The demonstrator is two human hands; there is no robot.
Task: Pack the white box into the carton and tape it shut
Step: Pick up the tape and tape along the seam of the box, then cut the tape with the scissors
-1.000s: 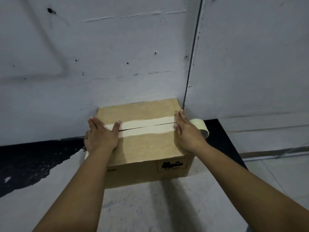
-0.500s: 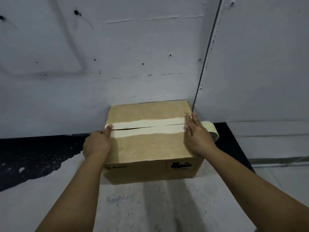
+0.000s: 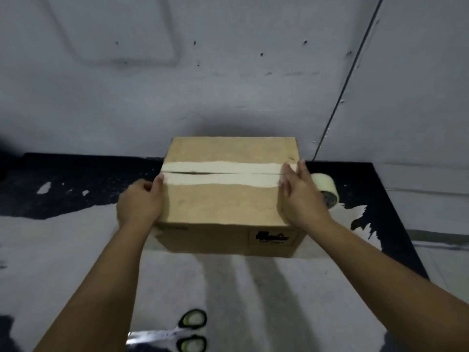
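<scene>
- The desk carries everything here — a worn top, black at the back and scuffed pale toward the near edge, set against a grey wall.
- The left hand lies against the left side of the carton, at its upper edge. Its fingers are curled, and the fingertips touch the left end of the tape strip; whether this grip pinches anything cannot be told.
- The carton stands on the desk with its back close to the wall. Its two top flaps are folded down, and the pale strip runs along their seam from the left edge to the right (a dark slit shows where the flaps meet, mostly toward the left). A printed black label sits on the front face, at the right.
- The white box is not visible.
- The right hand rests on the carton's right top edge, fingers straight and flat, pressing the right end of the strip.
- Just right of the carton, partly hidden by that hand, a tape roll lies on the desk.
- Near of the carton, at the lower edge of the view, lie scissors — black handles, blades pointing left.
</scene>
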